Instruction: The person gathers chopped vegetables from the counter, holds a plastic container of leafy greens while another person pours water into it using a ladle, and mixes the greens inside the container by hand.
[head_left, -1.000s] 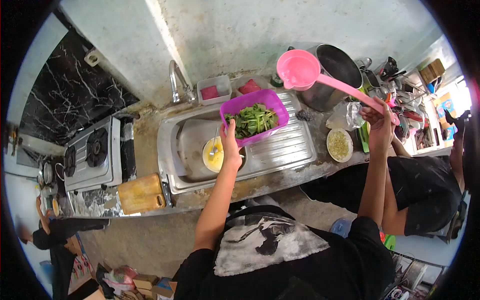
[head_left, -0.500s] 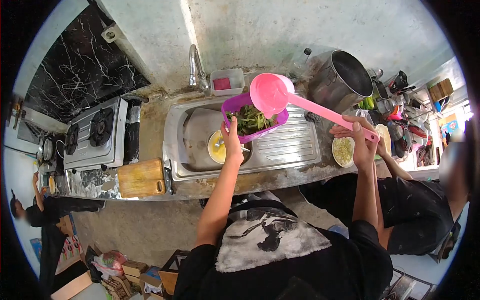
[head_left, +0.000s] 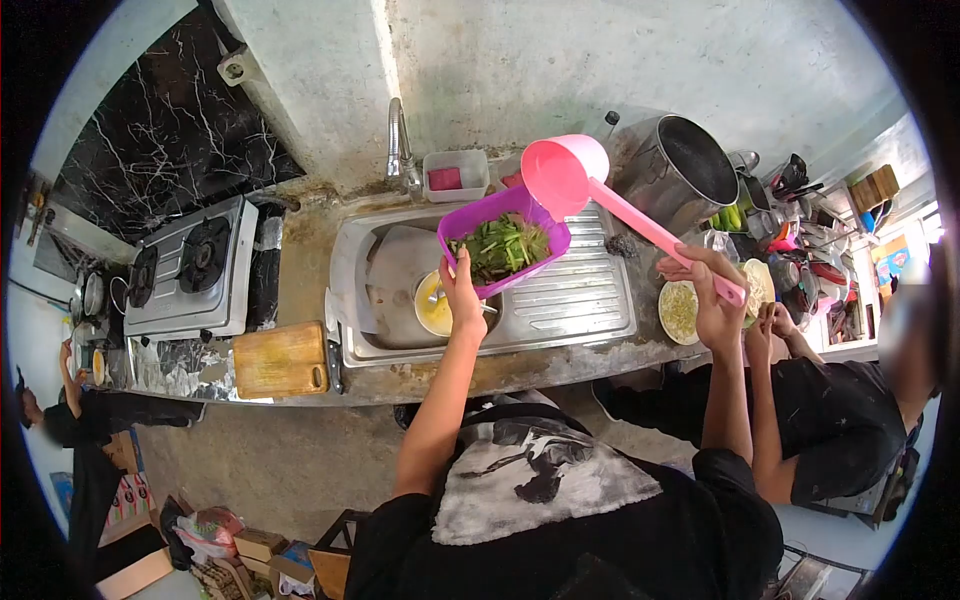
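Note:
A purple plastic container (head_left: 558,252) of chopped green leaves and stems (head_left: 500,245) is gripped at its near left side by my left hand (head_left: 463,297). It hangs tilted above the sink. My right hand (head_left: 718,305) is closed round the long handle of a pink dipper (head_left: 645,222). The dipper's cup is tipped over the container's upper right edge, its mouth facing left. Whether water is falling from it, I cannot tell. Below my left hand, a bowl (head_left: 428,318) with yellow liquid and a spoon sits in the sink (head_left: 385,345).
A cutting board (head_left: 280,358) and knife (head_left: 334,365) lie left of the sink, before a gas stove (head_left: 190,265). A large pot (head_left: 680,170) stands back right. A plate of chopped pale food (head_left: 680,312) sits near a co-worker's hands (head_left: 770,325). Another person (head_left: 75,420) stands far left.
The dipper's cup has shifted slightly right and tipped further, and the water visible inside it before no longer shows. The purple container has moved slightly left. The co-worker's hands have come together.

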